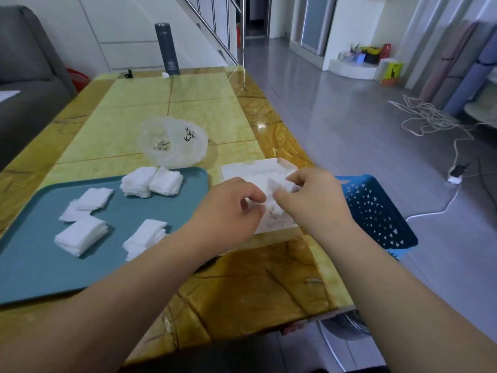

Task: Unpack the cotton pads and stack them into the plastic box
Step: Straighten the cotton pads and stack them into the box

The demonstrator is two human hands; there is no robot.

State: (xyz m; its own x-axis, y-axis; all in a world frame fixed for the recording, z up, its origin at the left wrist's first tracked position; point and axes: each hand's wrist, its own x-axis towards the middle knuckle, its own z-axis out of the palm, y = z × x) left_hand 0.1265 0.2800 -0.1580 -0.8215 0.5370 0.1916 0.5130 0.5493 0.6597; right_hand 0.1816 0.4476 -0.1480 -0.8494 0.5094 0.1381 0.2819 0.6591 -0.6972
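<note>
white soft cotton pads (274, 208), pinched by left hand (228, 208) and right hand (312, 197) over the flat white plastic box (250, 170), could skew and miss it.

The cotton pads (80, 235) were white, the tray (32, 265) was teal, the basket (376, 211) was blue with triangle holes, and the bench (242, 286) was yellow-brown marble.

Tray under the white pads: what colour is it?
The tray is teal blue, head view.

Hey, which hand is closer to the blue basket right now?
Right. The right hand, pinching a cotton pad, is just beside the blue basket; the left hand pinches the same pad from the far side, by the teal tray.
</note>
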